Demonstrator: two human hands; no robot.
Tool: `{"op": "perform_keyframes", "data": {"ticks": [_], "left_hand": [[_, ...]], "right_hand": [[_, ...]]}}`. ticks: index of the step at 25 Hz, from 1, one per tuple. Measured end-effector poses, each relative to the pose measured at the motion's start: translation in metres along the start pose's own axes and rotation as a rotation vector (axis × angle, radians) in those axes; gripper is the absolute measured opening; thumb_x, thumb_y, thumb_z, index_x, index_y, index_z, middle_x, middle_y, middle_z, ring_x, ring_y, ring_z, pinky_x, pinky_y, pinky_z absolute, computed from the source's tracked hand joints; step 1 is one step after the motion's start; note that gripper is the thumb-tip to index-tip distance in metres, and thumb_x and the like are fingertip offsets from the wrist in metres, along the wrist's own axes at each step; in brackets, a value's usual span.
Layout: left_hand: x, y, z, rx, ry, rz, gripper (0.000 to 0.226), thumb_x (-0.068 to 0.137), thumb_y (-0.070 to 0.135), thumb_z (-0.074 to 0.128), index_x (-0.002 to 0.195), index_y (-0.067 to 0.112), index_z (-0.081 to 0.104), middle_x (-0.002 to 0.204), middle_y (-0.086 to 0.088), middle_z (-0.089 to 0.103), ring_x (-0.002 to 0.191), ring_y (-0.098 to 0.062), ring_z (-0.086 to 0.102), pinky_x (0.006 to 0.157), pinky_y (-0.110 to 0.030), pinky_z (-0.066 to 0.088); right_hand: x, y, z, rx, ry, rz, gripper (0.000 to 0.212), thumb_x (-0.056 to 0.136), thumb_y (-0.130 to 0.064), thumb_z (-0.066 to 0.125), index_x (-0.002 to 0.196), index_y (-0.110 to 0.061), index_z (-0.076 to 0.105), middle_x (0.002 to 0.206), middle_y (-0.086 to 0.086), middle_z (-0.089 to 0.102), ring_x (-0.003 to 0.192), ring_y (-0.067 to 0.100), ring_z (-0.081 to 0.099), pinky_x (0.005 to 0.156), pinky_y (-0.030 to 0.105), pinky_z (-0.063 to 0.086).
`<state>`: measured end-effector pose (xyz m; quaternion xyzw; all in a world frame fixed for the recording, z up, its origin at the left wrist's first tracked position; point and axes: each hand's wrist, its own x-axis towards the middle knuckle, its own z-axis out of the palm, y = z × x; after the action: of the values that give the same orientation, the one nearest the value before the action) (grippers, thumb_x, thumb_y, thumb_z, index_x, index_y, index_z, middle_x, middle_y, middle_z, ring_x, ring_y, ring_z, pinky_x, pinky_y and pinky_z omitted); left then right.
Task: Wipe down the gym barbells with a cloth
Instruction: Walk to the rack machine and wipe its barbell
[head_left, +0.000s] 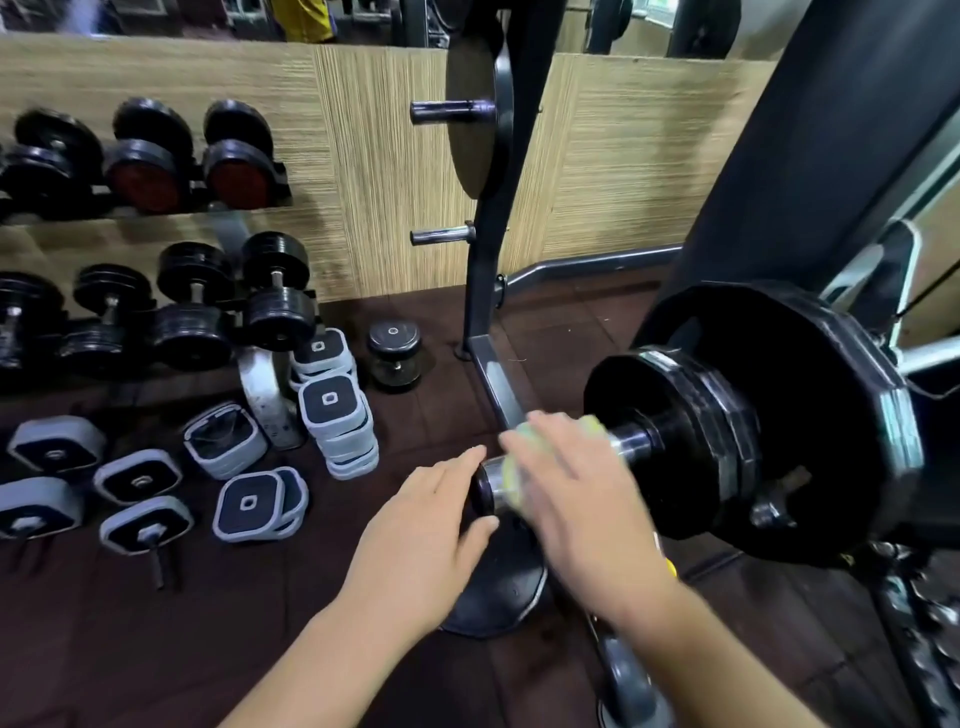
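Observation:
A barbell's chrome sleeve (628, 441) sticks out toward me from two black weight plates (727, 431) at the right. My right hand (582, 499) lies over the sleeve, pressing a yellow-green cloth (511, 480) around it; the hand is motion-blurred. My left hand (426, 530) sits at the sleeve's black end cap (480, 491), thumb and fingers spread against it, holding nothing else. The rest of the bar is hidden behind the plates.
A black plate tree (493, 208) with pegs stands just behind the sleeve, its foot on the dark floor. A loose plate (498, 582) lies under my hands. Dumbbell racks (156, 171) and several square grey-rimmed weights (249, 499) fill the left.

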<state>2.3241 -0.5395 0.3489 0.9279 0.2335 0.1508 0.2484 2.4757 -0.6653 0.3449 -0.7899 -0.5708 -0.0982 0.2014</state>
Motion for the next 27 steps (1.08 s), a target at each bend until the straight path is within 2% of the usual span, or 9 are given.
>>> {"op": "perform_keyframes", "data": {"ticks": [3, 6, 8, 12, 15, 18, 22, 25, 27], "left_hand": [[-0.002, 0.001, 0.000, -0.043, 0.025, 0.000, 0.065, 0.095, 0.045, 0.051, 0.152, 0.037, 0.020, 0.142, 0.022, 0.041, 0.130, -0.003, 0.036, 0.098, -0.022, 0.037], [-0.002, 0.000, 0.001, -0.071, 0.002, -0.021, 0.068, 0.091, 0.040, 0.058, 0.150, 0.039, 0.025, 0.136, 0.020, 0.048, 0.127, -0.006, 0.041, 0.095, -0.025, 0.041], [0.000, -0.004, 0.001, -0.061, -0.005, -0.024, 0.069, 0.089, 0.042, 0.059, 0.149, 0.039, 0.025, 0.133, 0.019, 0.051, 0.127, -0.005, 0.040, 0.095, -0.025, 0.042], [0.000, -0.006, 0.002, -0.065, 0.020, -0.035, 0.070, 0.092, 0.049, 0.055, 0.152, 0.039, 0.021, 0.132, 0.017, 0.048, 0.129, -0.002, 0.036, 0.097, -0.025, 0.041], [0.000, -0.006, 0.001, -0.068, -0.004, -0.031, 0.068, 0.088, 0.045, 0.059, 0.147, 0.043, 0.025, 0.120, 0.017, 0.053, 0.122, -0.006, 0.043, 0.093, -0.031, 0.047], [0.001, -0.009, 0.001, -0.057, -0.014, -0.038, 0.067, 0.087, 0.046, 0.059, 0.145, 0.046, 0.026, 0.118, 0.016, 0.052, 0.120, -0.007, 0.046, 0.093, -0.033, 0.047], [0.000, -0.008, 0.002, -0.074, 0.013, -0.050, 0.068, 0.090, 0.052, 0.056, 0.149, 0.042, 0.025, 0.120, 0.018, 0.047, 0.121, -0.003, 0.043, 0.096, -0.028, 0.043], [0.001, -0.008, -0.001, -0.067, -0.016, -0.025, 0.056, 0.087, 0.042, 0.059, 0.135, 0.049, 0.032, 0.108, 0.017, 0.049, 0.117, -0.009, 0.048, 0.091, -0.030, 0.045], [0.001, -0.009, -0.001, -0.054, -0.030, -0.025, 0.061, 0.087, 0.044, 0.059, 0.139, 0.049, 0.029, 0.107, 0.019, 0.046, 0.117, -0.007, 0.047, 0.092, -0.028, 0.044]], "right_hand": [[0.007, 0.017, -0.020, -0.071, 0.067, 0.251, 0.043, 0.097, -0.025, 0.041, 0.134, -0.015, 0.060, 0.137, 0.009, 0.058, 0.127, 0.031, 0.055, 0.115, 0.047, 0.036], [0.027, -0.035, -0.005, -0.052, -0.116, 0.147, 0.045, 0.094, -0.031, 0.037, 0.130, -0.020, 0.063, 0.125, 0.001, 0.064, 0.114, 0.026, 0.060, 0.110, 0.046, 0.041], [0.034, -0.031, -0.013, -0.018, -0.229, 0.049, 0.045, 0.094, -0.034, 0.036, 0.127, -0.023, 0.063, 0.116, -0.001, 0.066, 0.105, 0.024, 0.063, 0.102, 0.043, 0.046], [0.061, 0.022, -0.041, -0.229, -0.367, 0.272, 0.061, 0.087, -0.050, 0.014, 0.105, -0.025, 0.066, 0.101, 0.002, 0.068, 0.100, 0.028, 0.066, 0.082, 0.039, 0.054], [0.059, -0.028, -0.010, -0.200, -0.272, 0.190, 0.048, 0.092, -0.045, 0.027, 0.104, -0.023, 0.068, 0.101, 0.004, 0.068, 0.095, 0.031, 0.066, 0.084, 0.043, 0.053], [0.014, -0.028, -0.002, 0.053, -0.065, 0.070, 0.038, 0.098, -0.029, 0.046, 0.131, -0.019, 0.063, 0.128, 0.005, 0.062, 0.117, 0.027, 0.059, 0.111, 0.045, 0.040], [-0.007, 0.008, -0.002, -0.001, 0.213, 0.285, 0.042, 0.097, -0.020, 0.048, 0.136, -0.011, 0.059, 0.142, 0.015, 0.053, 0.132, 0.038, 0.050, 0.117, 0.054, 0.033], [-0.007, -0.045, 0.025, 0.050, 0.157, 0.084, 0.044, 0.095, -0.020, 0.052, 0.139, -0.017, 0.058, 0.144, 0.013, 0.054, 0.136, 0.037, 0.048, 0.116, 0.056, 0.032], [-0.009, -0.024, 0.017, 0.087, 0.106, 0.026, 0.043, 0.096, -0.020, 0.052, 0.139, -0.019, 0.059, 0.144, 0.010, 0.055, 0.135, 0.034, 0.049, 0.117, 0.051, 0.032]]}}
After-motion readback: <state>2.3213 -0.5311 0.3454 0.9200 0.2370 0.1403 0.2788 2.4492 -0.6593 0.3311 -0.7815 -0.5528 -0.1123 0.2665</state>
